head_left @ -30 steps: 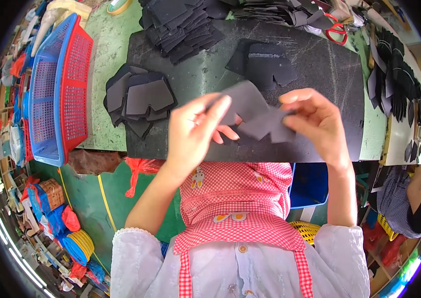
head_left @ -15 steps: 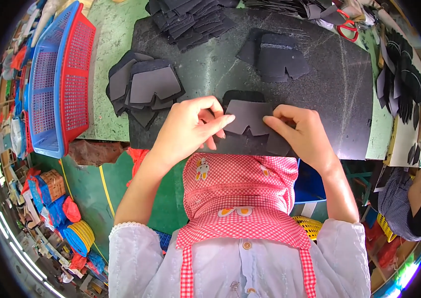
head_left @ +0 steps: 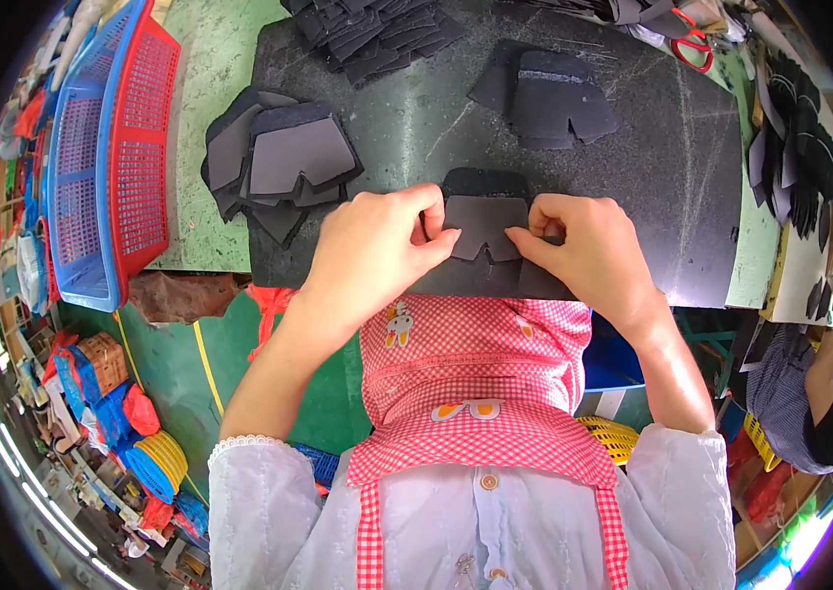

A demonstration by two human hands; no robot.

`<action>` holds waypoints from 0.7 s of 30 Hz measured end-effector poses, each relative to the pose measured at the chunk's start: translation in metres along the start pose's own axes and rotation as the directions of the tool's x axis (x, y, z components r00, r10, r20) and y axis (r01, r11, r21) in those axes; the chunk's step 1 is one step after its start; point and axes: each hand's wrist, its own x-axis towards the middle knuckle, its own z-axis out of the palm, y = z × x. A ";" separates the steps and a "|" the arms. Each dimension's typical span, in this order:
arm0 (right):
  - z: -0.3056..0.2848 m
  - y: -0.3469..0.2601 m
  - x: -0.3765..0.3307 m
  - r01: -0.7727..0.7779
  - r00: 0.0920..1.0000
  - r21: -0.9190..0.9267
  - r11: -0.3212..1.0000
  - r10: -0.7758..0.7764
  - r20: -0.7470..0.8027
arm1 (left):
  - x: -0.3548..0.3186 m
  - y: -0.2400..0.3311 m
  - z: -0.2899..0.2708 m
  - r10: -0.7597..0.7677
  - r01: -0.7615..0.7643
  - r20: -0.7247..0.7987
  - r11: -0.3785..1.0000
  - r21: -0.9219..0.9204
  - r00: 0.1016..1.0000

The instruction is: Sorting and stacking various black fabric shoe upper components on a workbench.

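The grey piece (head_left: pixel 483 228) now lies flatter at the mat's (head_left: pixel 672 197) near edge, both hands (head_left: pixel 480 258) pinching it.

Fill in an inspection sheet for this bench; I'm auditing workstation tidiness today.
Surface: black mat on a green table.
Job's things: dark grey cut piece pinched at the near edge of the mat.
Clutter: cut-piece stacks at left, top and right; red-handled scissors; more pieces at far right.
Grippers: left hand and right hand both grip the piece.
Cables: nothing seen.
Surroundings: red and blue baskets at left; another person at right.
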 end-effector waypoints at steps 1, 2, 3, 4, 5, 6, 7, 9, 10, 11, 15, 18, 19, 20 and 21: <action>-0.002 -0.002 0.000 -0.010 1.000 -0.070 0.997 0.009 -0.013 | -0.001 0.001 0.003 0.003 -0.003 -0.003 1.000 0.002 1.000; -0.004 -0.001 0.000 -0.008 1.000 -0.071 0.997 0.007 -0.018 | -0.002 0.000 0.007 0.216 -0.179 -0.214 0.967 0.179 0.953; -0.006 0.000 0.000 -0.018 0.999 -0.108 0.994 0.014 -0.034 | -0.004 0.001 0.010 0.440 -0.298 -0.370 0.875 0.382 0.818; -0.008 0.002 0.001 -0.029 0.998 -0.146 0.989 0.021 -0.055 | -0.003 0.005 0.009 0.474 -0.323 -0.344 0.851 0.413 0.810; -0.007 0.003 0.000 -0.027 0.998 -0.148 0.989 0.017 -0.067 | -0.002 0.005 0.011 0.484 -0.328 -0.348 0.846 0.420 0.803; -0.004 0.004 -0.001 0.009 0.996 -0.096 0.995 -0.017 -0.085 | 0.000 0.003 0.017 0.483 -0.390 -0.345 0.868 0.307 0.805; -0.001 0.007 -0.001 0.045 0.993 -0.043 0.998 -0.050 -0.103 | 0.001 0.001 0.022 0.484 -0.445 -0.338 0.875 0.190 0.807; -0.007 0.018 -0.001 0.119 0.984 -0.016 0.993 -0.120 -0.132 | -0.010 -0.004 0.018 0.319 -0.395 -0.359 0.904 -0.162 0.877; -0.012 0.030 -0.002 0.105 0.986 0.072 0.992 -0.094 -0.135 | -0.013 -0.010 0.009 0.232 -0.406 -0.457 0.852 -0.330 0.859; -0.017 0.043 -0.009 0.078 0.989 0.160 0.984 -0.057 -0.134 | -0.015 -0.012 -0.009 0.155 -0.400 -0.512 0.818 -0.413 0.845; -0.039 0.067 -0.023 -0.056 0.973 0.232 0.971 0.106 -0.206 | 0.008 -0.019 -0.045 0.526 -0.226 -0.702 0.847 0.481 0.479; -0.040 0.052 -0.016 0.089 0.971 0.222 0.971 -0.035 -0.237 | 0.058 0.032 0.001 0.612 -0.522 -0.556 0.784 0.335 0.563; -0.040 0.049 -0.018 0.097 0.969 0.214 0.972 -0.043 -0.242 | 0.075 0.044 0.017 0.642 -0.564 -0.572 0.752 0.341 0.510; -0.040 0.049 -0.017 0.091 0.975 0.242 0.966 -0.036 -0.221 | 0.094 0.049 0.030 0.651 -0.548 -0.565 0.749 0.371 0.507; -0.041 0.049 -0.017 0.080 0.980 0.270 0.960 -0.026 -0.198 | 0.111 0.047 0.038 0.679 -0.529 -0.545 0.731 0.431 0.493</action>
